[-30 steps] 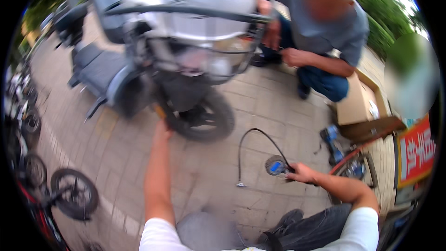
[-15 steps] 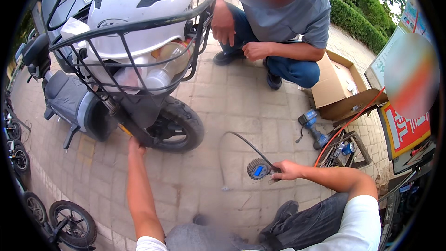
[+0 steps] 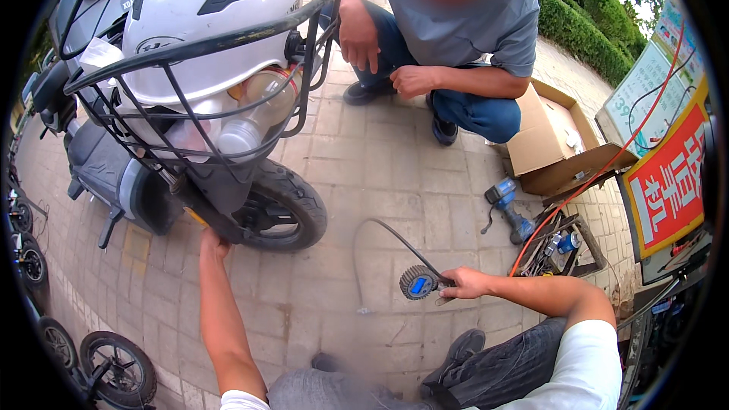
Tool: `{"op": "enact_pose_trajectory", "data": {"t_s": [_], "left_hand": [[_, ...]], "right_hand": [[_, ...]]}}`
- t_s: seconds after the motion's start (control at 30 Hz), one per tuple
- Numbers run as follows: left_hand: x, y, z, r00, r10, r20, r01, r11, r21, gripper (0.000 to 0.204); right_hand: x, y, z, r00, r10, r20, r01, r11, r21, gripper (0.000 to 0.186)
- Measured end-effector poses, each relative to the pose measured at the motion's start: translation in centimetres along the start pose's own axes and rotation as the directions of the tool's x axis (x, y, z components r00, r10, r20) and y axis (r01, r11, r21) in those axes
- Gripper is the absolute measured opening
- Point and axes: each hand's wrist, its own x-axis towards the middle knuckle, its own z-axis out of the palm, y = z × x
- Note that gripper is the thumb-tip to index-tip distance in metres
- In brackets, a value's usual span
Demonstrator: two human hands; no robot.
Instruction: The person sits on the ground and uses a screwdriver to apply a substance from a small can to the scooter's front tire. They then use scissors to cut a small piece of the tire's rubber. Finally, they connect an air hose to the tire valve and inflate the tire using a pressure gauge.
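Note:
My right hand point(image 3: 465, 283) is closed round the handle of a tyre inflator gauge point(image 3: 419, 282), which has a round ribbed black rim and a blue display. A dark hose point(image 3: 402, 237) curves from it over the paving. At the left, my left hand point(image 3: 215, 244) reaches to the lower fork point(image 3: 203, 215) of an electric scooter, beside its front tyre point(image 3: 298, 216). The fingers of that hand are hidden behind the fork and wheel. Above the wheel, the black wire basket point(image 3: 190, 52) holds a white helmet point(image 3: 216, 11) and clear plastic bottles point(image 3: 241, 137).
A person point(image 3: 456, 45) in a grey shirt squats across from me. An open cardboard box point(image 3: 543, 125), a blue cordless power tool point(image 3: 510, 211) and a tray of tools point(image 3: 581, 247) lie at the right, near an orange hose point(image 3: 600, 175). Other wheels point(image 3: 118, 364) stand at lower left.
The scooter's basket and front wheel have shifted slightly left in view, and my left hand with them. The gauge in my right hand has moved a little left.

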Motion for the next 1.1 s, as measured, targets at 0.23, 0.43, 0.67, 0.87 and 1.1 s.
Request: {"op": "enact_pose_trajectory", "data": {"t_s": [0.23,0.43,0.67,0.87,1.1], "left_hand": [[-1.4,0.5,1.2,1.000,-0.027,0.014,0.029,0.991,-0.128,0.014],[-3.2,0.7,2.4,0.999,-0.037,0.015,0.038,0.997,-0.069,0.017],[-1.2,0.6,0.7,0.999,0.046,0.005,-0.045,0.991,-0.126,0.016],[-3.8,0.1,2.9,0.999,-0.035,0.018,0.035,0.999,-0.020,0.015],[-1.0,0.3,0.8,0.990,0.124,-0.063,-0.121,0.991,0.048,0.014]], "right_hand": [[0.4,0.0,0.2,1.000,-0.017,-0.002,0.017,1.000,0.010,0.039],[0.5,0.7,0.5,1.000,-0.013,-0.007,0.014,0.999,0.042,0.037],[1.1,-0.4,0.0,0.999,0.002,0.042,-0.002,1.000,0.008,0.043],[0.5,0.2,-0.1,0.999,0.036,0.026,-0.036,0.999,-0.005,0.044],[1.1,-0.2,0.1,0.999,0.009,0.033,-0.009,1.000,-0.015,0.044]]}}
